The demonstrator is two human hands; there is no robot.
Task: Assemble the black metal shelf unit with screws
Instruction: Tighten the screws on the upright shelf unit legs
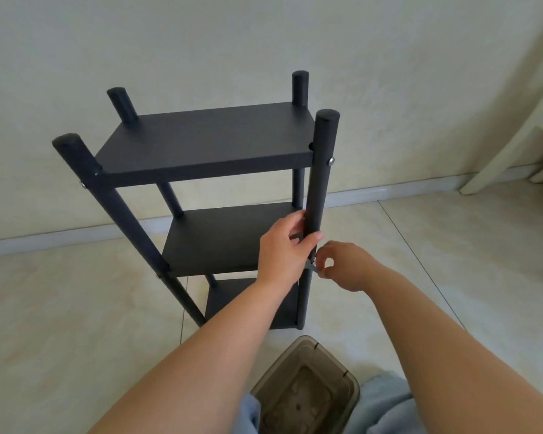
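We look down on a black shelf unit [207,145] standing upright on a pale, glossy tiled floor [60,308] near a cream wall [170,42]. It has three flat matte rectangular shelves held between four round capped posts, with small silver screws [330,160] showing at the corners. Our left hand [282,245] wraps around the near right post [322,170], with the fingers behind it and the thumb across its front. Our right hand [345,264], fingers curled, pinches a small flat grey metal wrench [311,267] against that post at middle-shelf height. A smoky translucent plastic box [306,386] with rounded corners sits between our knees.
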